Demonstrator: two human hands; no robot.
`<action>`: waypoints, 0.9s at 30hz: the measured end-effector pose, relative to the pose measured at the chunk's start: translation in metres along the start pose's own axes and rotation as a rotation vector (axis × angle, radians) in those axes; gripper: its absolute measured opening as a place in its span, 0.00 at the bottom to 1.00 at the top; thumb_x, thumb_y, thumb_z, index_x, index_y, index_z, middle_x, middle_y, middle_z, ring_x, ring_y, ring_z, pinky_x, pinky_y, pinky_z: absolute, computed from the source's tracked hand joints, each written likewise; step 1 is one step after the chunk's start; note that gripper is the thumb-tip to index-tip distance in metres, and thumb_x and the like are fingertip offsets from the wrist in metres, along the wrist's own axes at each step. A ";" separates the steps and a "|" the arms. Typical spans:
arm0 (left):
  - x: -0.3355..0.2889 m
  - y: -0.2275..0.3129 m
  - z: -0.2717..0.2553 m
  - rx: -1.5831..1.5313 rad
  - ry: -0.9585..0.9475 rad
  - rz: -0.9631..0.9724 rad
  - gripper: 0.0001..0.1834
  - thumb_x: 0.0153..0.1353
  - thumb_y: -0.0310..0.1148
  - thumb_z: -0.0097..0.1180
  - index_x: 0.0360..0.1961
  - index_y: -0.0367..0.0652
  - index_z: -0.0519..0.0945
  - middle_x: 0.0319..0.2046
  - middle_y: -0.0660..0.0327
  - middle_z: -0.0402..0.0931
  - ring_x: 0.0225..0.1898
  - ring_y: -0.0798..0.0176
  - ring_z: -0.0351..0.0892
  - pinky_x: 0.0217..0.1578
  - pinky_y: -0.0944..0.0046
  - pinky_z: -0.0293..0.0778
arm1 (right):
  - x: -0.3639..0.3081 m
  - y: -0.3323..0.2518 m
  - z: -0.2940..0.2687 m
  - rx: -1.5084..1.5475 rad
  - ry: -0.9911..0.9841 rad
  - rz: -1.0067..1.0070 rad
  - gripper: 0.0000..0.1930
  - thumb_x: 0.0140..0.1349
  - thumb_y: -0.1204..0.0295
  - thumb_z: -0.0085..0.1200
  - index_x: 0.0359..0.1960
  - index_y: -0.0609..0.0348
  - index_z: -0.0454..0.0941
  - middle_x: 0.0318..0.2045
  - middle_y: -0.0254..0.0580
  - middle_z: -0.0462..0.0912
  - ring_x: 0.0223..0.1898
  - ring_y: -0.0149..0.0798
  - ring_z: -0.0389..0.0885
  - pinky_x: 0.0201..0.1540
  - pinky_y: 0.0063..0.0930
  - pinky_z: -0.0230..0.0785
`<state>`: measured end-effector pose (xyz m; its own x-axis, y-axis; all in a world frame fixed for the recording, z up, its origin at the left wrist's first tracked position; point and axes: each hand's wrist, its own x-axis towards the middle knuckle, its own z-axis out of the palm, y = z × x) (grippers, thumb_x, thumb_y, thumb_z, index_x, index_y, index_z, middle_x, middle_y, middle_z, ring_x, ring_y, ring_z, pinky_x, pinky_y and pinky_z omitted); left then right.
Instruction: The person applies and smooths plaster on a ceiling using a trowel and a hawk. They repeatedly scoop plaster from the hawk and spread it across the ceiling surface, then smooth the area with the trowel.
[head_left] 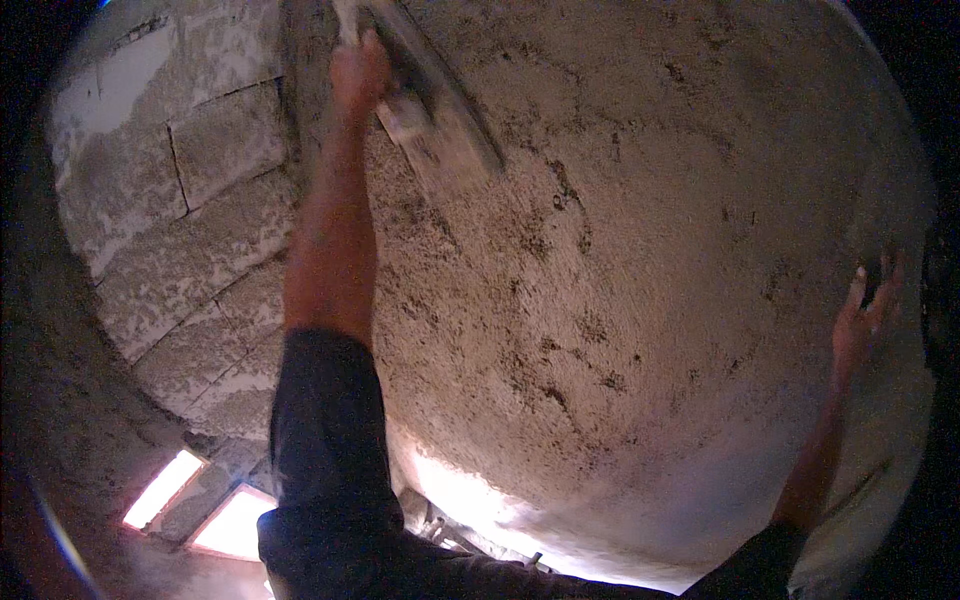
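A long plastering float (452,125) lies against the rough plastered wall (640,260) at the upper left of the head view, its blade slanting and smeared by motion. My left hand (361,72) is raised high and closed around its pale handle; the far end runs out of the picture. At the far right, my right hand (866,318) is lifted beside the wall with the fingers spread and nothing in it. Whether its fingertips touch the surface I cannot tell.
Bare blockwork (215,150) with open joints borders the plaster on the left. Bright openings (235,522) show at the lower left, and strong light falls along the plaster's lower edge. Dark pits and cracks (565,190) mark the middle of the plaster.
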<state>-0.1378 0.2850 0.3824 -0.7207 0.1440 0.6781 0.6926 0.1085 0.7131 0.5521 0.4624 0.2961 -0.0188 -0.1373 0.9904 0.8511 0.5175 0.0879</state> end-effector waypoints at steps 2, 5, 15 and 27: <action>-0.037 0.019 0.014 -0.119 0.171 0.105 0.30 0.59 0.52 0.45 0.34 0.27 0.76 0.25 0.41 0.77 0.31 0.42 0.78 0.35 0.49 0.71 | 0.004 0.007 -0.016 -0.223 -0.066 -0.070 0.25 0.66 0.57 0.39 0.62 0.54 0.59 0.63 0.44 0.59 0.63 0.49 0.57 0.64 0.45 0.47; -0.092 0.026 0.028 -0.116 0.153 0.076 0.27 0.60 0.49 0.46 0.32 0.27 0.74 0.25 0.42 0.76 0.31 0.41 0.78 0.33 0.49 0.71 | 0.000 0.007 -0.014 -0.402 -0.036 -0.089 0.26 0.67 0.54 0.37 0.62 0.54 0.58 0.63 0.43 0.59 0.64 0.49 0.56 0.65 0.47 0.45; -0.245 0.000 0.058 -0.068 -0.004 -0.019 0.30 0.62 0.51 0.43 0.42 0.25 0.69 0.32 0.35 0.74 0.36 0.35 0.75 0.38 0.44 0.69 | -0.003 0.059 -0.003 -0.446 0.062 -0.095 0.24 0.66 0.57 0.42 0.60 0.54 0.64 0.58 0.47 0.67 0.60 0.48 0.63 0.61 0.40 0.55; -0.091 -0.053 -0.014 -0.286 -0.240 0.003 0.29 0.61 0.49 0.45 0.43 0.27 0.71 0.34 0.42 0.74 0.34 0.47 0.75 0.36 0.52 0.69 | -0.008 0.028 -0.002 -0.263 -0.078 0.111 0.26 0.65 0.53 0.40 0.61 0.52 0.62 0.58 0.48 0.67 0.58 0.49 0.66 0.59 0.40 0.58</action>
<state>-0.1097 0.2523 0.2855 -0.6679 0.3737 0.6436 0.6344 -0.1662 0.7549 0.5771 0.4762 0.2902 0.0507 -0.0216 0.9985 0.9568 0.2875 -0.0423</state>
